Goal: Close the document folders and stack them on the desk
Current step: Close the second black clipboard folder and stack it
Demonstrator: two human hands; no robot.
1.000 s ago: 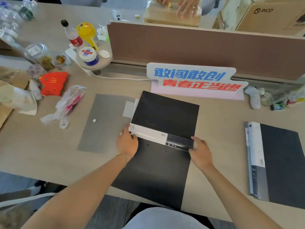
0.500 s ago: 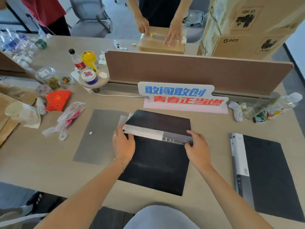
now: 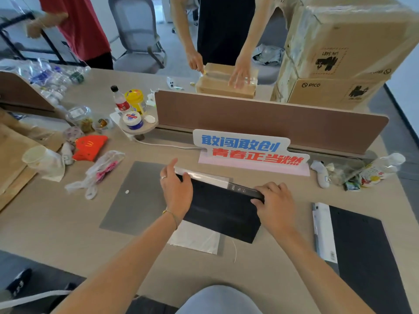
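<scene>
A black document folder [image 3: 223, 214] lies in the middle of the desk [image 3: 56, 223], folded over with its spine edge toward the far side. My left hand [image 3: 175, 189] grips the left end of that spine edge and my right hand [image 3: 275, 200] grips the right end. Clear plastic sleeves [image 3: 195, 240] stick out beneath the cover on the near side and at the far edge. A second black folder [image 3: 360, 252] with a white and grey spine lies closed at the right. A grey flat folder [image 3: 136, 198] with a white snap lies just left of my left hand.
A blue and red sign [image 3: 249, 150] stands behind the folder against a brown divider [image 3: 269, 120]. Bottles, cups, bags and a red carton [image 3: 89, 147] crowd the left. A white controller [image 3: 320, 173] and wrappers lie at the right. Two people stand beyond the divider.
The folder's far cover has come down toward me over the near cover, so the folder now lies folded shut. Both hands moved with the spine edge. The camera tilted up.
</scene>
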